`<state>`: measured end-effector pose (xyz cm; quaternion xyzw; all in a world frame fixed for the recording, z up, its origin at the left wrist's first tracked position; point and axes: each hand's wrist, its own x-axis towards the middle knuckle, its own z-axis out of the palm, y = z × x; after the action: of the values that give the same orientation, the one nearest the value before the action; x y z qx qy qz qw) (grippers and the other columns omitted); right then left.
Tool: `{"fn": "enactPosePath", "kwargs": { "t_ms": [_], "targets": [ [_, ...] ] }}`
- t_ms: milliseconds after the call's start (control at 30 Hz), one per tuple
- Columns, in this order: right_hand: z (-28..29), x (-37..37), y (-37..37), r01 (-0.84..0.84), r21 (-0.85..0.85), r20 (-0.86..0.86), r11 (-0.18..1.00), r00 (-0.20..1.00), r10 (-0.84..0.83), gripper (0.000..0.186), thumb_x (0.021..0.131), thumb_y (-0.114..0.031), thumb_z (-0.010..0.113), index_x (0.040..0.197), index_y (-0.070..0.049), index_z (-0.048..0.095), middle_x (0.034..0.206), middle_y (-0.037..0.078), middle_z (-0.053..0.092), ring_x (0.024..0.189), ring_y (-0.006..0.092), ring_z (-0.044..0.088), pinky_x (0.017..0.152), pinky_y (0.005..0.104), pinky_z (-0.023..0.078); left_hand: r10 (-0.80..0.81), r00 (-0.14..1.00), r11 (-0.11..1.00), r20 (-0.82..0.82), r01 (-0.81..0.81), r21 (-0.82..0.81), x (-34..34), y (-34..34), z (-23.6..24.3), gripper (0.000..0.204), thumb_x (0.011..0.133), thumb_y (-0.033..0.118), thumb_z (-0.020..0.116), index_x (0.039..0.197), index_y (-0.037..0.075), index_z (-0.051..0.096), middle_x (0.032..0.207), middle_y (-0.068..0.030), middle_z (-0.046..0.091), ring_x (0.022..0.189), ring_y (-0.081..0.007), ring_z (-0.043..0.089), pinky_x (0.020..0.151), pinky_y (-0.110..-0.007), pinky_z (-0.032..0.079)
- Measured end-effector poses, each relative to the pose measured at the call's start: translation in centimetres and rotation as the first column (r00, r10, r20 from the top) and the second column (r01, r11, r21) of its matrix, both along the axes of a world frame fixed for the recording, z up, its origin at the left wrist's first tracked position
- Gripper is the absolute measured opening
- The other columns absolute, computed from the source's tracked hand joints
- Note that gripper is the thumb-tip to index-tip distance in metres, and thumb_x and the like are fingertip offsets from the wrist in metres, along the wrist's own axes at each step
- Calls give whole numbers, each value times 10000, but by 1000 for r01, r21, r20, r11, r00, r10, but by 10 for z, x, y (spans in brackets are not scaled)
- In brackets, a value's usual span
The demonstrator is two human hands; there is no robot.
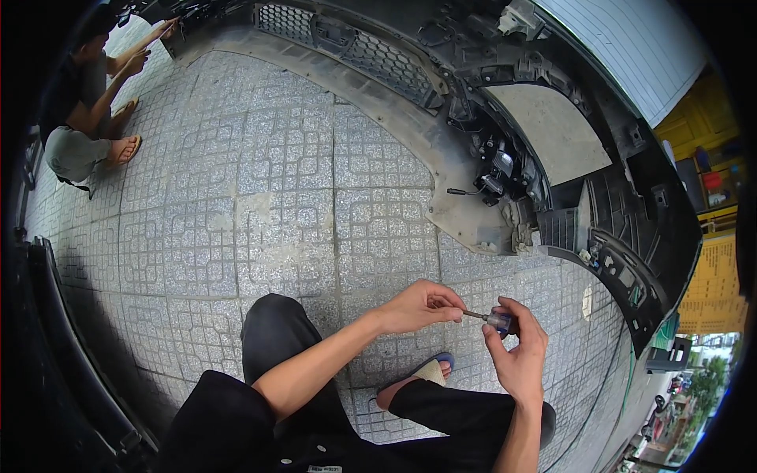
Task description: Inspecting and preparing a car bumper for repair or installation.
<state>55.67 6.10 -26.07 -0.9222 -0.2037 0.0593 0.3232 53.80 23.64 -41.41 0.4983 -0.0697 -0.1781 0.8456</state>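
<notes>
My left hand (pixel 419 309) pinches the tip of a thin metal shaft (pixel 475 314), just in front of my bent left knee. The shaft runs into a short blue-and-clear handle (pixel 500 322), like a screwdriver's, which my right hand (pixel 516 355) grips with thumb and fingers. Beyond my hands lies a large black car bumper (pixel 662 268) with its inner side up, honeycomb grilles (pixel 390 63) and a black lamp-like unit with a short cable (pixel 498 169) mounted in it.
A co-worker (pixel 83 110) squats at upper left, hands at the bumper's far end. A black panel (pixel 39 307) runs along the left edge. Patterned paving (pixel 284 158) lies underneath. A yellow structure (pixel 710 276) stands at right, with a green hose (pixel 631 378) on the ground below.
</notes>
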Motion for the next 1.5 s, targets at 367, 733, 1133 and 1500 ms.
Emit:
{"fn": "enactPosePath", "kwargs": {
  "t_ms": [367,733,1133,1500],
  "targets": [
    [0,0,2,-13,2,-78,1000,997,13,387,775,17,714,1150,-1,620,968,127,674,767,181,644,716,302,516,12,1000,1000,7,-13,21,-2,5,3,214,934,132,670,1090,-15,669,1002,-71,700,954,-111,649,859,-259,518],
    [0,-1,7,-46,-15,-106,999,993,44,378,785,4,709,1151,4,619,966,133,672,780,198,653,726,309,520,26,1000,1000,16,-26,7,-7,1,9,233,919,170,694,1076,-1,684,964,-61,702,911,-98,638,817,-262,515],
    [0,3,16,-111,-19,-82,994,991,109,366,785,11,702,1140,13,616,958,142,662,772,218,643,716,318,515,49,999,999,-14,-49,10,-8,11,6,213,927,135,681,1087,-7,676,993,-56,698,942,-90,637,843,-246,512],
    [-2,3,12,-29,4,-56,1000,998,29,362,795,1,708,1145,10,618,933,127,678,755,181,640,708,299,514,70,997,997,-12,-70,16,-6,13,6,215,935,138,673,1092,-9,671,985,-51,691,933,-89,629,839,-249,510]
  ]
}}
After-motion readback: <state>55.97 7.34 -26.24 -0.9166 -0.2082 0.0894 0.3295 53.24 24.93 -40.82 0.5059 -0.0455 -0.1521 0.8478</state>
